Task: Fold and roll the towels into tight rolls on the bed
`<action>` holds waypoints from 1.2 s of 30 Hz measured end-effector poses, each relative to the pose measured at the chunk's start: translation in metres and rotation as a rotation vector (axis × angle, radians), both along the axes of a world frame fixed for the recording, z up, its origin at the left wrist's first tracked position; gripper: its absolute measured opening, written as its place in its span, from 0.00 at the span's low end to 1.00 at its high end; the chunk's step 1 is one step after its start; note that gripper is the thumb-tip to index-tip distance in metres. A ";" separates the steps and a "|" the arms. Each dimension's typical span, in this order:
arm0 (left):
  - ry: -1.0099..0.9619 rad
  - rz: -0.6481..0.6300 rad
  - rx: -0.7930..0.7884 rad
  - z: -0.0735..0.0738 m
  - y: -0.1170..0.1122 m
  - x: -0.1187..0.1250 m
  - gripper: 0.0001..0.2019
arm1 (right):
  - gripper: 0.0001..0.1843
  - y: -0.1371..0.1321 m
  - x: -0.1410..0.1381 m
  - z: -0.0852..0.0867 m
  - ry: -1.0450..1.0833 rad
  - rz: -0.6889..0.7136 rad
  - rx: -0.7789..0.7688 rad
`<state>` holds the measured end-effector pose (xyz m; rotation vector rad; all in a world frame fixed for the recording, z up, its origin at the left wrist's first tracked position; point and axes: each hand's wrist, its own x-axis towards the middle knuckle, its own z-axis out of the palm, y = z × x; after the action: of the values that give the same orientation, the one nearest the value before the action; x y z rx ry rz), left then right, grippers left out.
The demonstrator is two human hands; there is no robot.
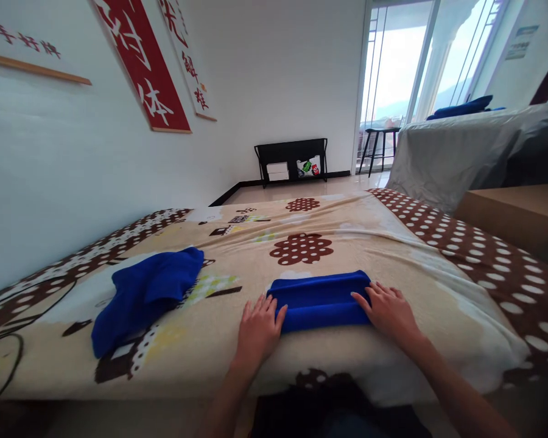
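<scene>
A blue cloth (322, 298), folded into a narrow rectangle with a crease running lengthwise, lies on the patterned blanket (237, 255). At its left end rests my left hand (259, 328), fingers apart and thumb on the cloth's lower left edge. My right hand (388, 307) touches the opposite end, its thumb over the edge and its fingers stretched flat. Neither hand grips the cloth. Further left, a second blue cloth (150, 292) lies loosely crumpled on the blanket.
Black cables (21, 353) trail over the blanket's left side. A cardboard box (520, 204) and a plastic-covered piece of furniture (447, 146) with blue cloth (461, 109) on top stand at the right. A black rack (292, 155) and a stool (379, 143) are at the back.
</scene>
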<state>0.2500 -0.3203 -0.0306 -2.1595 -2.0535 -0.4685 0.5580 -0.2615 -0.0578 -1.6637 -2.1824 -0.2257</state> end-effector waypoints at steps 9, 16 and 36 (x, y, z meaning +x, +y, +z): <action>-0.081 -0.447 -0.428 0.017 0.045 0.044 0.25 | 0.29 0.011 -0.053 0.019 0.059 0.290 -0.362; -0.051 -0.028 -0.362 0.018 0.050 -0.031 0.26 | 0.31 0.052 0.018 0.015 0.078 0.005 -0.340; 0.017 -0.307 0.166 -0.012 -0.004 -0.010 0.23 | 0.26 -0.010 0.029 -0.004 0.074 0.374 0.087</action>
<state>0.2404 -0.3242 -0.0424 -2.3720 -1.6132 -0.6259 0.5873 -0.2713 -0.0617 -1.1708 -2.3380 -0.1480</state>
